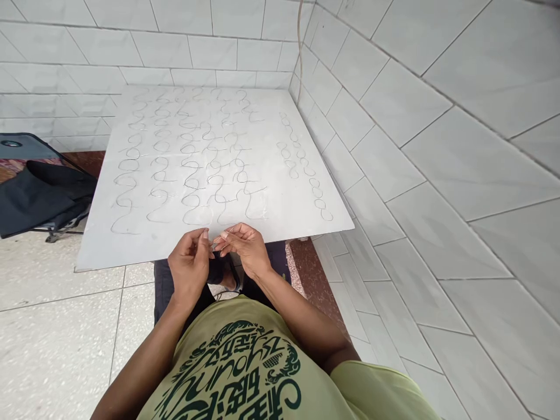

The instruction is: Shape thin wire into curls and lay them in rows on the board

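A white board (144,245) lies flat in front of me with several thin bent wire shapes (192,163) laid out in rows on it. A chain of small wire loops (304,166) runs along its right side. My left hand (189,265) and my right hand (245,245) meet at the board's near edge. Both pinch a small thin wire piece (217,240) between their fingertips; it is too fine to see clearly.
A white tiled wall (437,146) rises close on the right and another stands behind the board. A dark folding chair (39,192) stands on the floor to the left. Pale speckled floor tiles (56,326) lie below, and my legs are under the board.
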Demonstrator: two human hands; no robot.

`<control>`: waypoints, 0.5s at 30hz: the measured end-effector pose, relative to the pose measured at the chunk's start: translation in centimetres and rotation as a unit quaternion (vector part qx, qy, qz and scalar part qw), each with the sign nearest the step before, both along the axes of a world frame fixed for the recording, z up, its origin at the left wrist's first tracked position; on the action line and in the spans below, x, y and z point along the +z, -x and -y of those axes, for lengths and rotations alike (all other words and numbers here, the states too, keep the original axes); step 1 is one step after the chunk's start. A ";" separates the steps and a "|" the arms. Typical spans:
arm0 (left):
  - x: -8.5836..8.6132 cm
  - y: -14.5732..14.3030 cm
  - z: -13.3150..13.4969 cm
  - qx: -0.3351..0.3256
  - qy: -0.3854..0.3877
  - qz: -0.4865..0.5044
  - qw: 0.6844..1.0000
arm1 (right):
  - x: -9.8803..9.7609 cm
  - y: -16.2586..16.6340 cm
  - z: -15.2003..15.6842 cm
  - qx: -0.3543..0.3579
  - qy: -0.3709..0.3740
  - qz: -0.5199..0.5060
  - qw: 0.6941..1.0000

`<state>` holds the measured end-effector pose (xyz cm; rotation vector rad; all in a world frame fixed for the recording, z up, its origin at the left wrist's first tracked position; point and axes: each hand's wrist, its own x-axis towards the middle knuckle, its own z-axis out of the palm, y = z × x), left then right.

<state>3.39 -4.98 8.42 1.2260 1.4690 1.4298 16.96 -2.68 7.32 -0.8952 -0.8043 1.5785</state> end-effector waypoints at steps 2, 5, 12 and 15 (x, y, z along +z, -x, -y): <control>0.4 0.5 -0.7 -0.051 0.051 0.075 0.995 | 0.0 -0.6 -0.1 0.007 -0.002 0.012 1.000; 0.7 1.6 -1.7 -0.136 0.133 0.219 0.957 | 0.2 -1.4 -0.2 0.009 -0.018 0.030 0.999; 0.9 2.5 -2.3 -0.197 0.199 0.314 0.907 | 0.2 -2.1 0.5 0.052 -0.024 0.039 0.998; 1.0 2.4 -2.3 -0.197 0.201 0.330 0.901 | 0.1 -2.2 0.8 0.076 -0.023 0.025 0.997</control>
